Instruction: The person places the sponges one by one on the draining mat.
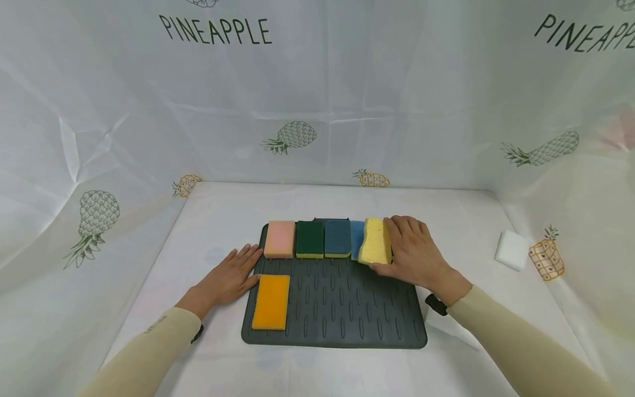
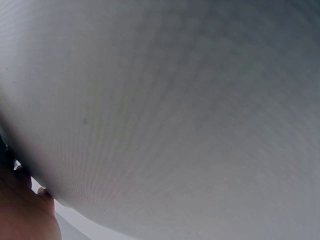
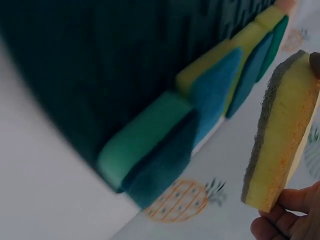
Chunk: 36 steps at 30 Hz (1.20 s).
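Note:
My right hand point(image 1: 414, 251) pinches a yellow sponge point(image 1: 375, 241) by its edges, fingers at the far side and thumb at the near side. In the right wrist view this sponge point(image 3: 272, 135) shows a grey scouring layer and stands apart from the row. In the head view it partly covers a blue sponge point(image 1: 355, 240). A green-and-teal sponge point(image 3: 150, 145) beyond the blue one is hidden by the hand in the head view. My left hand point(image 1: 229, 280) rests flat at the left edge of the dark grey mat point(image 1: 342, 309), fingers straight, thumb tip near an orange sponge point(image 1: 270, 302).
A pink sponge point(image 1: 279, 239), a dark green sponge point(image 1: 310, 239) and a dark blue sponge point(image 1: 338, 239) line the mat's far edge. A white block point(image 1: 512, 250) lies on the right of the white tabletop. A pineapple-print sheet point(image 1: 322, 82) surrounds the table.

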Tool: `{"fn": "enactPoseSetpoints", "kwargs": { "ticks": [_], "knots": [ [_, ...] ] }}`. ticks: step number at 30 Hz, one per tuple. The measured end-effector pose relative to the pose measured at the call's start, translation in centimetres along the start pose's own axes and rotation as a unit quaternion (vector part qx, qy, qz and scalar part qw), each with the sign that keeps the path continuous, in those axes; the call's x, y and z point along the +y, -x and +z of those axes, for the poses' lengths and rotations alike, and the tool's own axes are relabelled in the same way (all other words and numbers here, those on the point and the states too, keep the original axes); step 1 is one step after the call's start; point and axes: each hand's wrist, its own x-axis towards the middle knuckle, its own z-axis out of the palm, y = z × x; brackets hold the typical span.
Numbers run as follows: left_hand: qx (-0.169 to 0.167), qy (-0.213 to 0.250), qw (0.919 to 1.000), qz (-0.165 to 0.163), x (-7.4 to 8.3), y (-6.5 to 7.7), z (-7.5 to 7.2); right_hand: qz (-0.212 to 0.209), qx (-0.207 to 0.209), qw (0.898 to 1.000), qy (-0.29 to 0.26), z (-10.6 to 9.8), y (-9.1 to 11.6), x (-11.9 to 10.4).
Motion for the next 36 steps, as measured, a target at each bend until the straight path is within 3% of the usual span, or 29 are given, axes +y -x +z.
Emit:
{"fn": "enactPoseSetpoints", "kwargs": {
  "ticks": [7,19,28,36],
  "knots": [
    [0.001,0.002,1.0,-0.001,0.0,0.0,-0.1,-0.026,-0.015,0.999,-0.01,1.6,-1.2,-5.0],
    [0.001,-0.003,1.0,0.0,0.2,0.1,-0.3,-0.077,-0.058,0.995,-0.02,3.8,-1.2,-11.9],
    [-0.001,0.004,1.0,-0.001,0.4,0.2,-0.5,-0.08,-0.116,0.99,-0.023,4.3,-0.7,-14.1],
    [0.006,0.007,1.0,0.0,0.6,0.3,-0.7,-0.09,-0.131,0.987,-0.019,4.5,-0.5,-14.8]
  ]
}}
